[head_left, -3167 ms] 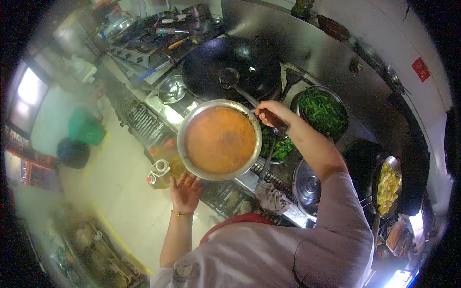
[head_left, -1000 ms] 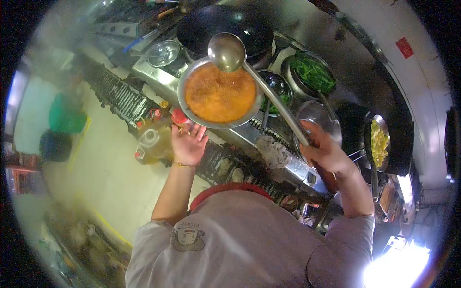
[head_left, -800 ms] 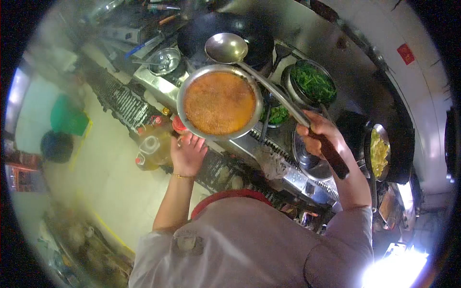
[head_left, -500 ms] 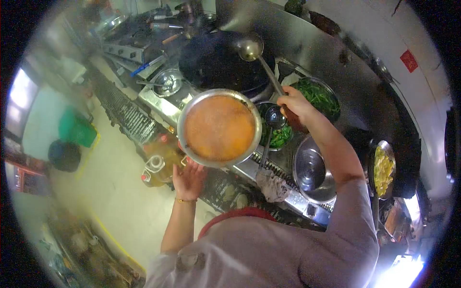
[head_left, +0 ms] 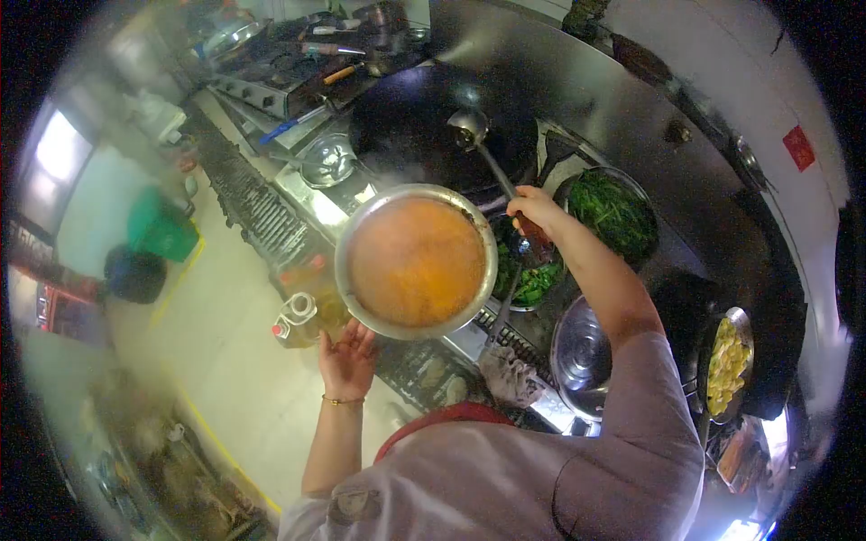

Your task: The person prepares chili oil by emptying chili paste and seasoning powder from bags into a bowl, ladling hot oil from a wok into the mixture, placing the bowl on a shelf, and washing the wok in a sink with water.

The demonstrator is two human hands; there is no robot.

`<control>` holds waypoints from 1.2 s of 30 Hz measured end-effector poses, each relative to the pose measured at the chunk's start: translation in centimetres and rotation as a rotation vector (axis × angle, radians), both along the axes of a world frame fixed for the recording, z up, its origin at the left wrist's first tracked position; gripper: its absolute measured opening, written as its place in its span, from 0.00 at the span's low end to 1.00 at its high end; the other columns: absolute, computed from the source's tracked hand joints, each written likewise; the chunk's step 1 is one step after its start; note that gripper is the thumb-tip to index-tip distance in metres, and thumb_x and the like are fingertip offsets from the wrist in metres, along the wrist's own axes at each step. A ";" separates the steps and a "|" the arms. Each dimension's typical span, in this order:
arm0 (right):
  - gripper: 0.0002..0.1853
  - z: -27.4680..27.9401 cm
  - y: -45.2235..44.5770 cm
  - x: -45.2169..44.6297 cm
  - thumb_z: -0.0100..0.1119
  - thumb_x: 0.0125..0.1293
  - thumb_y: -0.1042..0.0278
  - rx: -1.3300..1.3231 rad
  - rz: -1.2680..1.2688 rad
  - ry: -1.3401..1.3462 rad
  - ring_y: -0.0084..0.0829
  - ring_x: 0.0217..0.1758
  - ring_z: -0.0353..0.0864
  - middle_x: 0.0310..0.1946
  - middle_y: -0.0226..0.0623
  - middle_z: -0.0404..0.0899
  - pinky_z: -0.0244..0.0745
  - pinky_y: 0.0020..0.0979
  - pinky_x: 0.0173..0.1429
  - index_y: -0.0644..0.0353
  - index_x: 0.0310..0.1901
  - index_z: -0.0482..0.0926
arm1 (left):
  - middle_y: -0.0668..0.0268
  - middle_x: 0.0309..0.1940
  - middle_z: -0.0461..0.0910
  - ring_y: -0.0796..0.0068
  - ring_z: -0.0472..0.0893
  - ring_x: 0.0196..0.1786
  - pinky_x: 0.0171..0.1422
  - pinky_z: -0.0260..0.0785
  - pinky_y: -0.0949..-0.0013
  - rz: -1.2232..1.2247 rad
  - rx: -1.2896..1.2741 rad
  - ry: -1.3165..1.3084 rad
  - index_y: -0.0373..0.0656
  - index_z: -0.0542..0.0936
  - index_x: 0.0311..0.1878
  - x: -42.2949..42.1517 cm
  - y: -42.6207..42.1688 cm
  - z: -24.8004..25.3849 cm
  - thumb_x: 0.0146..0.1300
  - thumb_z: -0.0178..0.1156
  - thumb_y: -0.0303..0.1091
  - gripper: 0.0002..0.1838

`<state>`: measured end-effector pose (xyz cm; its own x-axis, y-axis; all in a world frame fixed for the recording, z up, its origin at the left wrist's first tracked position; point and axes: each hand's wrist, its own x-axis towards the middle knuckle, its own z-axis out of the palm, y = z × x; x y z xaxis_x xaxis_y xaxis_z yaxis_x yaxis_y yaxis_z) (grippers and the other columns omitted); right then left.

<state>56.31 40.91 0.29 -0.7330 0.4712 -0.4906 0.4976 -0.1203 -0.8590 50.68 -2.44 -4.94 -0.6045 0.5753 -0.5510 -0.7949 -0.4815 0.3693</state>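
Observation:
My right hand [head_left: 539, 214] is wrapped round the handle of a long ladle [head_left: 496, 169], whose bowl hangs over the dark wok [head_left: 388, 117]. A large steel basin [head_left: 342, 261] full of steaming orange-brown soup stands in front of the wok. My left hand [head_left: 347, 362] is palm up with fingers apart, just below the basin's near rim; whether the fingertips touch it I cannot tell. Left of that hand stands a plastic jug of yellow oil [head_left: 302, 316]. Green vegetables [head_left: 539, 284] in a bowl lie partly hidden under my right hand.
Leafy greens [head_left: 609, 212] fill a bowl at the right, near an upturned-looking shiny steel basin [head_left: 582, 352] and a dish of yellow food [head_left: 726, 365]. A crumpled cloth [head_left: 510, 372] lies on the counter edge. A small steel bowl [head_left: 327, 160] and a stove [head_left: 271, 90] are at the left.
The ladle's bowl has moved from the wok's far right side toward its middle, and my right hand has come slightly back. My left hand stays open near the basin; the view has shifted a little.

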 end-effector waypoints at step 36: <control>0.21 14.3 -17.5 16.1 0.51 0.63 0.70 -0.712 -0.058 0.381 0.20 0.18 0.69 0.31 0.33 0.71 0.66 0.21 0.17 0.58 0.57 0.60 | 0.67 0.60 0.69 0.71 0.62 0.65 0.70 0.39 0.56 -0.191 0.083 0.002 0.40 0.66 0.62 -1.7 -0.7 -0.9 0.66 0.23 0.64 0.40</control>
